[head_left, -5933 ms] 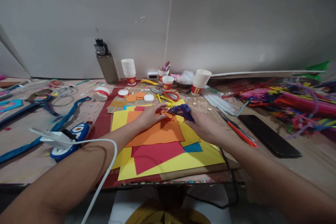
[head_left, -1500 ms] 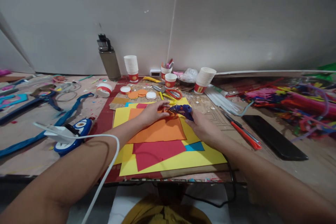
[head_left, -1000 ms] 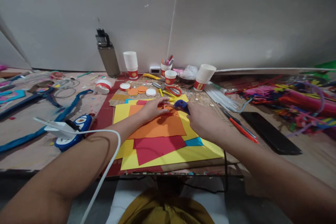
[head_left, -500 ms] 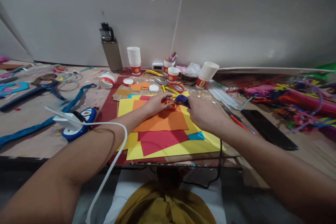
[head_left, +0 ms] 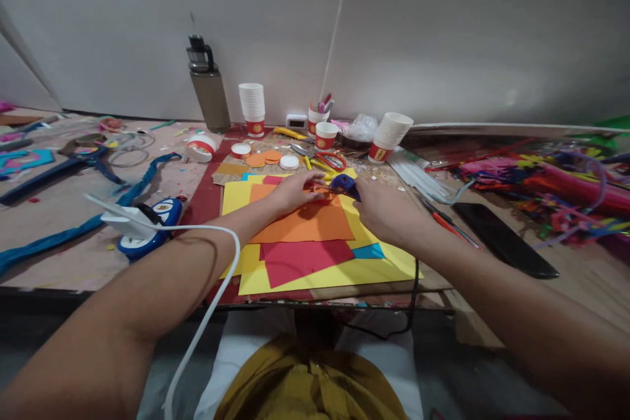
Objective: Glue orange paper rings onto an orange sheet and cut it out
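Glue gun (head_left: 345,185), one, at the far right corner of the orange sheet (head_left: 305,226), right grip (head_left: 382,208) clamped on it, left grip (head_left: 296,191) near its tip, hold on an orange scrap (head_left: 322,195) unclear, a burn possible should the tip slip.

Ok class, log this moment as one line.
right hand: gripping glue gun; left hand: at orange piece, hold unclear; beneath left hand: orange sheet
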`<state>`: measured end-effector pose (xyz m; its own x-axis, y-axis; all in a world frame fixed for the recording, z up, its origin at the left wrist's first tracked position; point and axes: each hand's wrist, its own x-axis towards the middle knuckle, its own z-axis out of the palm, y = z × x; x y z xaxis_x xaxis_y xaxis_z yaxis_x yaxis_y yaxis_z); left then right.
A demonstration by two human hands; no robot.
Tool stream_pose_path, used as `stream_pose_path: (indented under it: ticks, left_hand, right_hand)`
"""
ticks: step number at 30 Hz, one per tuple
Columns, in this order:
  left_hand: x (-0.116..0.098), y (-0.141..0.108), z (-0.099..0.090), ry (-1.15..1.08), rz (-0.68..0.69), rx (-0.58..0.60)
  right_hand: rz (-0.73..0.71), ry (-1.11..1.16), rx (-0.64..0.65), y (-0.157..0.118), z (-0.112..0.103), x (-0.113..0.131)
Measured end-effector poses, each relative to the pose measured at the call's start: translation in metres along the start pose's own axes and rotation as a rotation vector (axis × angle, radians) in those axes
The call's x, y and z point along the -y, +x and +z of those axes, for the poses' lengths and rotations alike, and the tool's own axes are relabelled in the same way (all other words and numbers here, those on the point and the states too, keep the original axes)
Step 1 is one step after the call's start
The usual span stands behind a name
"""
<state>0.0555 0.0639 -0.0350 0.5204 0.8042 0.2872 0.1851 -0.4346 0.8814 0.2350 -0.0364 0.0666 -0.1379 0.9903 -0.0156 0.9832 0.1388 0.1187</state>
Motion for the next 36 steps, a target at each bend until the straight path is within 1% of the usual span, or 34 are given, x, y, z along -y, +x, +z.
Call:
stream_pose_path:
  ticks: [3,5,12,16,20,23,25,28,31,36]
  left_hand:
    - [0.002,0.001,0.000,-0.001,0.001,0.010]
    - [0.001,0.001,0.000,-0.009,0.007,0.006]
    - [-0.003,0.000,-0.003,0.083,0.010,0.006]
    - [-0.004,0.001,-0.003,0.046,0.000,0.012]
    - [-0.004,0.000,-0.002,0.057,0.012,0.007]
    - [-0.005,0.000,-0.002,0.085,0.009,-0.006]
    - [-0.005,-0.001,-0.002,0.097,0.012,-0.011]
    - [-0.007,-0.001,-0.002,0.082,0.012,0.003]
    - [-0.008,-0.001,-0.002,0.082,0.003,0.011]
    - [-0.009,-0.002,-0.002,0.124,-0.012,-0.026]
  right_hand:
    - [-0.021,0.001,-0.029,0.002,0.005,-0.003]
    - [-0.019,0.000,-0.032,0.001,0.005,-0.003]
    - [0.018,0.025,0.023,-0.005,-0.005,-0.001]
    - [0.019,0.040,0.003,-0.002,-0.002,-0.001]
    - [0.015,0.055,0.007,-0.001,0.001,-0.003]
    - [0.000,0.060,0.022,-0.001,-0.001,-0.003]
    - [0.016,0.054,0.027,-0.002,-0.002,-0.002]
    - [0.040,0.057,0.019,-0.002,-0.002,0.000]
    - [0.026,0.067,0.015,-0.002,-0.001,-0.001]
    - [0.017,0.043,0.036,-0.004,-0.003,-0.003]
